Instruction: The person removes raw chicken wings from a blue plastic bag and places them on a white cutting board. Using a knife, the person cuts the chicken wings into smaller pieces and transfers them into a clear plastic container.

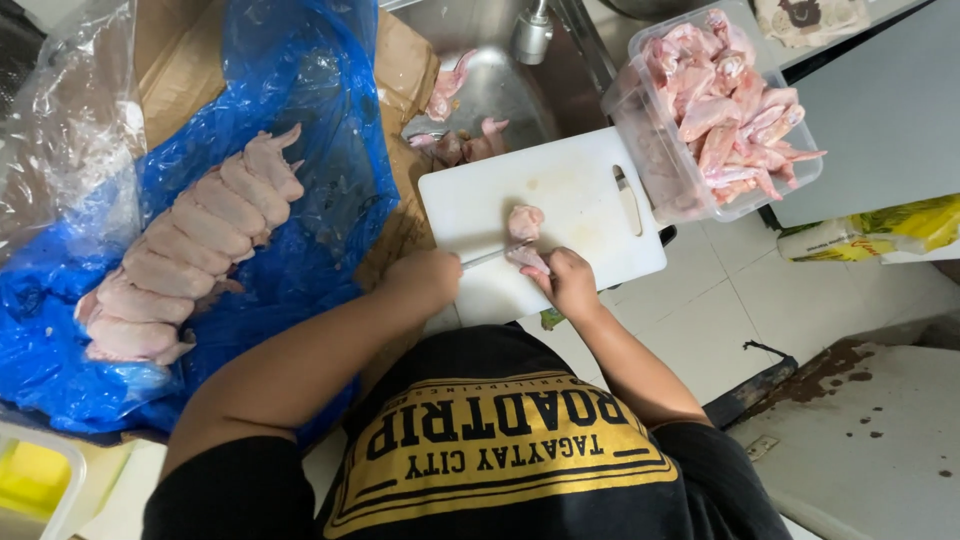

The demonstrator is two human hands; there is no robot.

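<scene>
A white cutting board (585, 190) lies in front of me, over the edge of a metal sink. My left hand (428, 277) is shut on a knife (495, 255) whose blade points right onto the board. My right hand (570, 285) presses a raw chicken wing piece (527, 259) against the board, right at the blade's tip. A second raw piece (525, 220) lies just above it, apart from both hands.
A clear plastic tub (650, 140) heaped with raw wings stands at the board's right end. On the left, a cardboard box lined with blue plastic (330, 150) holds a stuck-together row of wings (190, 250). The sink (500, 80) holds a few wing pieces. A yellow packet (890, 228) lies right.
</scene>
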